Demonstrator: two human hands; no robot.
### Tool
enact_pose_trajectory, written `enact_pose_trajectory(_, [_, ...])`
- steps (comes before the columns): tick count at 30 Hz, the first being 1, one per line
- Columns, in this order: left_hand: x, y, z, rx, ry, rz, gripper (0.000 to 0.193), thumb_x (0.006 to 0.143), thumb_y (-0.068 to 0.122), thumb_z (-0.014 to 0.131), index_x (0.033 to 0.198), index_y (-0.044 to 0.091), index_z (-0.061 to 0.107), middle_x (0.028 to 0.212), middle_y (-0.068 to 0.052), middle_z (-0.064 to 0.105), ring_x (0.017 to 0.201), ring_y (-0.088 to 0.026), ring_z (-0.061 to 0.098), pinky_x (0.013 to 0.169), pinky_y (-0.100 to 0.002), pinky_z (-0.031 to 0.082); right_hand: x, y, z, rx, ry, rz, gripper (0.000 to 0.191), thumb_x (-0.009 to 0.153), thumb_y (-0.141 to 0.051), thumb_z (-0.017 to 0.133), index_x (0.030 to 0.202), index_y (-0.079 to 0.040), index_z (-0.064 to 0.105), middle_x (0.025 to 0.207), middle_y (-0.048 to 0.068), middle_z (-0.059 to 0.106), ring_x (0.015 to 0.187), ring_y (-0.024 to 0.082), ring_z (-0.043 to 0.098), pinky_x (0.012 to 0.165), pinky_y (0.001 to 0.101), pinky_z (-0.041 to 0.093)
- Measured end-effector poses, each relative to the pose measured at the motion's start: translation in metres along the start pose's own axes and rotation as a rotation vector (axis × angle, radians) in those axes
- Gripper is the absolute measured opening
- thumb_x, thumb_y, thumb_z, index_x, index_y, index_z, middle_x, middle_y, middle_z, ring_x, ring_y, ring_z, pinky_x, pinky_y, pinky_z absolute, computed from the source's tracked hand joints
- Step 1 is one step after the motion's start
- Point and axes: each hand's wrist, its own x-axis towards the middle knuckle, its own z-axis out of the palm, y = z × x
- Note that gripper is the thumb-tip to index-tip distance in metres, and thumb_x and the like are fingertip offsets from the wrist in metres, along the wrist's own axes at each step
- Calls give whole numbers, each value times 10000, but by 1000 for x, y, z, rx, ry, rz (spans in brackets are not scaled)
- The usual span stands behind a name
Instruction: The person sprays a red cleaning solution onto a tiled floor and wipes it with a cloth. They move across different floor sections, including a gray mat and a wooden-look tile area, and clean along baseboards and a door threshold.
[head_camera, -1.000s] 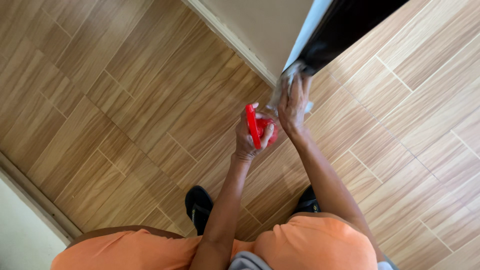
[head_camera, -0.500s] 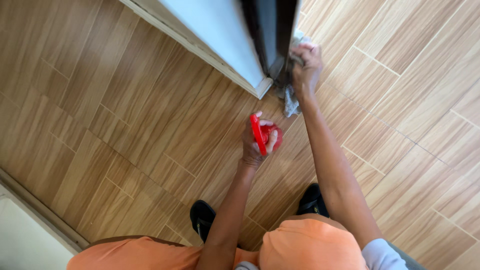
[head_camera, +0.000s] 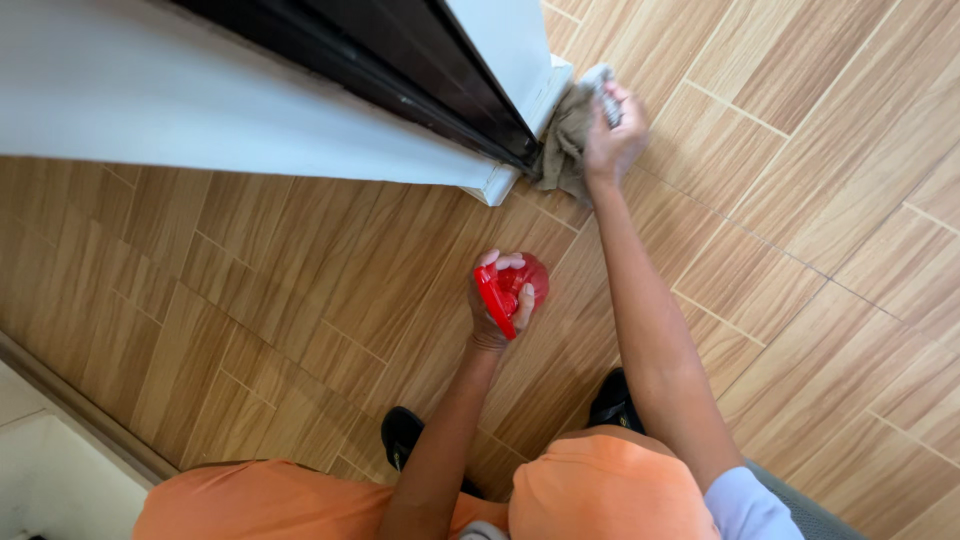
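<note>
**Two hands engaged, one item each**

I read the left hand (head_camera: 503, 300) with its grip clamped around a red spray bottle (head_camera: 512, 288), held above the wood-pattern floor (head_camera: 800, 200), near centre. The right hand (head_camera: 612, 135) reaches farther, its grip pinching a grey-brown cloth (head_camera: 565, 140) that touches the corner of the white frame (head_camera: 520, 165) beside the dark panel (head_camera: 400, 60). Orange shorts (head_camera: 600, 490) and black shoes (head_camera: 403, 435) sit nearest.

The scene is evenly and brightly lit. Glare is seen on the white frame (head_camera: 200, 110); soft shadow lies beneath it. Lines beside it are bent, perhaps by lens distortion.
</note>
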Motion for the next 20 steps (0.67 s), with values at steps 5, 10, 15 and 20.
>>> enact_pose_trajectory(5, [4, -1, 2, -14, 2, 57, 658, 910, 123, 681, 1463, 28, 338, 1172, -146, 652, 1133, -296, 658, 1093, -462, 504, 5, -3, 9, -161, -154, 14, 182, 858, -44, 779, 1006, -13, 679, 962, 170, 691, 907, 348, 670, 799, 442, 519])
enact_pose_trajectory(10, [5, -6, 3, -26, 9, 96, 664, 901, 106, 693, 1459, 40, 340, 1175, -159, 636, 1153, -307, 646, 1121, -483, 473, -28, -9, -13, -49, -352, -59, 233, 787, 1, 705, 1018, -31, 711, 994, 206, 680, 922, 362, 669, 804, 438, 548])
enact_pose_trajectory(15, [-1, -8, 2, -47, 13, 13, 660, 915, 99, 689, 1474, 43, 342, 1183, -155, 654, 1161, -299, 649, 1085, -460, 520, 14, -3, 21, 21, -128, 219, 151, 856, -34, 750, 972, -23, 654, 914, 168, 729, 835, 283, 712, 790, 405, 553])
enact_pose_trajectory(20, [8, -8, 5, -89, 4, 50, 677, 890, 94, 679, 1467, 47, 329, 1179, -167, 634, 1151, -298, 640, 1082, -478, 513, -15, 2, 10, 54, -185, -22, 47, 915, -52, 685, 961, -61, 682, 1005, 157, 744, 1008, 290, 728, 939, 396, 549])
